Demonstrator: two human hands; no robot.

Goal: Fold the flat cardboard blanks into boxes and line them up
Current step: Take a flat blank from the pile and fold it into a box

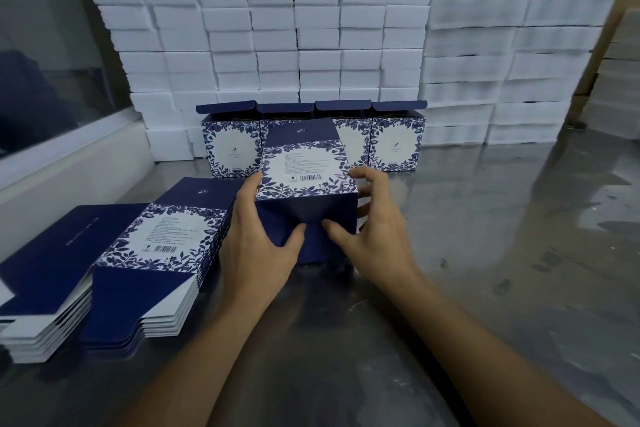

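Steel worktable (502, 253), scuffed and reflective, spans the lower view; its right half from the hands outward is bare metal, the widest open room. Wall of white foam blocks (277, 28) stacked in columns closes the far edge, running from left of centre to the right border, taller on the right. White ledge with a glass pane (52, 45) bounds the table's left side. Two stacks of flat cardboard blanks (138, 253) lie at near left, side by side, navy flaps toward the viewer, floral blue-and-white panel with barcode on top; the right stack's far right edge sits just beside the left wrist. Row of four folded boxes (394, 144) stands upright against the foot of the foam wall, sides touching, navy top flaps raised open; the second and third are partly hidden behind the held box. Box in progress (304, 170) is at table centre, in front of that row, tipped so its barcode panel faces up and its navy bottom end faces the viewer. Left hand (256, 239) grips its left edge, fingers out of sight behind the side, thumb pressing the navy bottom flap near centre. Right hand (374, 218) holds the right edge, fingers curled round the corner, thumb on the same flap, the two thumb tips close but apart.
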